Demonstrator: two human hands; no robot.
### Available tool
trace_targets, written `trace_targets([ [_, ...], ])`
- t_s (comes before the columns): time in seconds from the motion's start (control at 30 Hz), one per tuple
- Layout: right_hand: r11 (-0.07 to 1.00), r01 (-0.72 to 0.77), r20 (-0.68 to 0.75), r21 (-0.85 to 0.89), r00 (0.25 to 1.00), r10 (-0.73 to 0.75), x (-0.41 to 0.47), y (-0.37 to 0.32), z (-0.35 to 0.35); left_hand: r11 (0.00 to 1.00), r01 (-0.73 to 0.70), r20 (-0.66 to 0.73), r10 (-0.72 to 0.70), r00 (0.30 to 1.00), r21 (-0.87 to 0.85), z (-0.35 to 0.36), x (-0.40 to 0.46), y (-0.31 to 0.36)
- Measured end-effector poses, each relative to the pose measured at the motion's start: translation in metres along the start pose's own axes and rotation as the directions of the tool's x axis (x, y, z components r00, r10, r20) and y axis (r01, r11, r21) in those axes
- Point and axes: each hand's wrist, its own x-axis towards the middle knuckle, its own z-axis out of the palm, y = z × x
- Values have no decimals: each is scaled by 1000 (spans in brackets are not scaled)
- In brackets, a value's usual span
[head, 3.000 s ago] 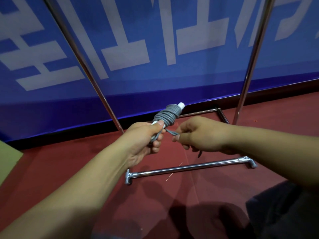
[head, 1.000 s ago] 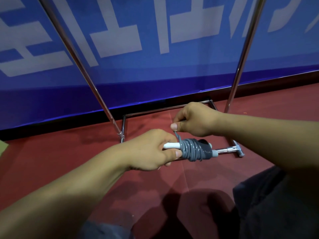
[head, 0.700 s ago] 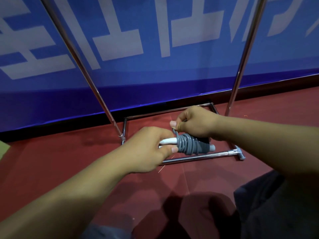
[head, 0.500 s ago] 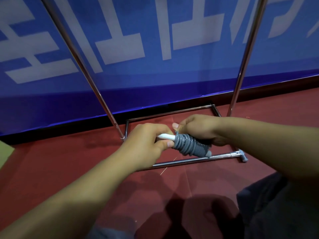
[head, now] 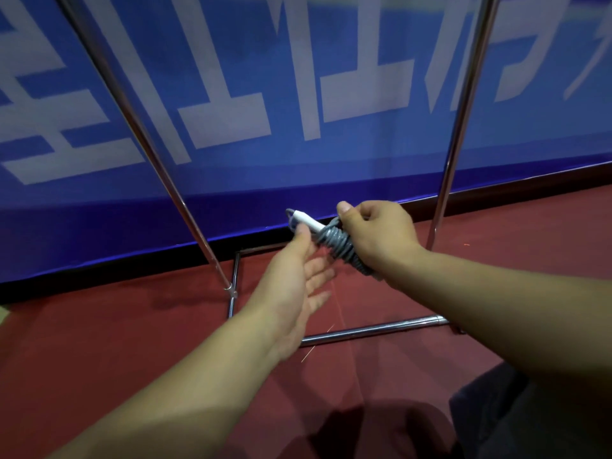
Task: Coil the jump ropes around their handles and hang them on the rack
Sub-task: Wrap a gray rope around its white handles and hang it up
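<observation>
A person's left hand (head: 299, 279), fingers straight and spread with the palm turned right, reaches over a dark red floor (head: 109, 352), its thumb tip touching the white plastic handle end (head: 306, 220) of a grey jump rope wound in tight coils around its handles (head: 341, 248). The bundle is held in the air, tilted with the white end up and to the left, above the far part of a chrome metal rack (head: 374, 331) whose base bars lie on the floor and whose two uprights rise left and right of the hands. The right hand (head: 381, 233) grips the coiled part, fingers curled around it and thumb pressed on top. Behind, on the far side, stands a blue banner with large white characters (head: 231, 104). At near right, dark clothing (head: 530, 422) shows.
</observation>
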Motion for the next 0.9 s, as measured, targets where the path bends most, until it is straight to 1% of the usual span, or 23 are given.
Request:
trace_targets([
  [0.07,998,54,-11,-28,998,-54,-6,-3,5,996,-8,13,9,1000,-87,5,4,1],
  [0.17,994,112,32,-15,993,-112,-17,-5,16,985,-59,-81,47,996,-160,2,10,2],
  [0.27,987,151,83,48,984,-155,-24,-9,20,982,-114,-147,92,985,-148,-6,14,6],
  [0.37,980,161,124,115,977,-175,-25,-9,20,985,-132,-104,120,987,-111,-11,12,8],
  [0.43,974,137,169,183,971,-168,-24,-8,20,983,-157,-77,150,986,-94,-13,12,7],
  [0.5,960,86,233,268,961,-151,-25,-8,19,984,-175,-72,172,982,-29,-15,12,6],
  [0.57,935,10,312,354,941,-128,-27,-11,16,981,-182,-96,187,978,59,-20,15,6],
  [0.63,917,-67,406,394,908,-108,-30,-14,10,973,-176,-136,197,971,150,-26,18,4],
  [0.7,915,-106,481,390,871,-104,-30,-16,4,965,-171,-162,204,965,201,-31,19,2],
  [0.8,921,-120,530,370,842,-103,-29,-19,-4,970,-158,-145,186,972,185,-33,16,3],
  [0.9,901,-178,568,395,818,-87,-27,-20,-9,982,-104,-82,118,990,155,-33,13,3],
])
